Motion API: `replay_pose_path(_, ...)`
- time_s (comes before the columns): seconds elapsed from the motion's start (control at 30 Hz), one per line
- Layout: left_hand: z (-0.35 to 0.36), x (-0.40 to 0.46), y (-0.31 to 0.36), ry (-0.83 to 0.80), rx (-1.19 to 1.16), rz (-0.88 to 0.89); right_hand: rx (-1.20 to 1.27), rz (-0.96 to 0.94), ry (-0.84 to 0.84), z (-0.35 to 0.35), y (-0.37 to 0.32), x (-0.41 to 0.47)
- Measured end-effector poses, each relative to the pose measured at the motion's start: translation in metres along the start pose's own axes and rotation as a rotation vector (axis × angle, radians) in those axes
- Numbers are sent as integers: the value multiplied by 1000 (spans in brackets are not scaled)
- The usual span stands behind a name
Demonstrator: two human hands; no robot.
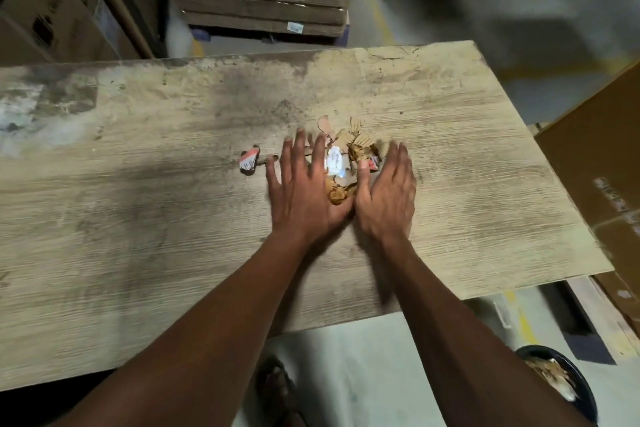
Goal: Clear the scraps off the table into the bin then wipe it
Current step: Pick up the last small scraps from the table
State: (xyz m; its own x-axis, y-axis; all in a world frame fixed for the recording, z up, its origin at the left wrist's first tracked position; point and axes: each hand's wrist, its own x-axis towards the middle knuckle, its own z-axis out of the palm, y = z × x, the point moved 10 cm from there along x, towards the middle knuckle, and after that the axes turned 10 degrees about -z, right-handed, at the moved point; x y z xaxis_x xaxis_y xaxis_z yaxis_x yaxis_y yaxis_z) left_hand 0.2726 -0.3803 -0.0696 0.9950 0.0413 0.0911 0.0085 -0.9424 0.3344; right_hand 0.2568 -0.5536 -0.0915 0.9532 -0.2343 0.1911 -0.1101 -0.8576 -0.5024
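Two hands frame a small pile of scraps [348,152] near the middle of the worktop [138,218]. The left hand [304,191] lies at 9 o'clock of the pile, fingers spread and flat. The right hand [388,198] stands at 3 o'clock, cupped on its edge. Neither grip is clenched; both are released and only press against the pile, the heels of the palms almost touching at 6 o'clock. The pieces look like torn cardboard and paper, so I judge them light, loose and easy to scatter. It seems best to scoop them from both sides and from under, not to pinch. One stray scrap [250,162] lies apart at 9 o'clock of the left hand. A dark bin [585,392] stands on the floor at 5 o'clock, with similar scraps already inside.
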Motion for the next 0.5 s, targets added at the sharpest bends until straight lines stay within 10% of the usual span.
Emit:
replay_pose_path(0.23, 5, 17, -67, -69, -45, -248, -27, -74, -62, 11, -12, 38)
replay_pose_path(0.5, 20, 42, -41, -143, -81, 7, -99, -246, -218, 37, -29, 67)
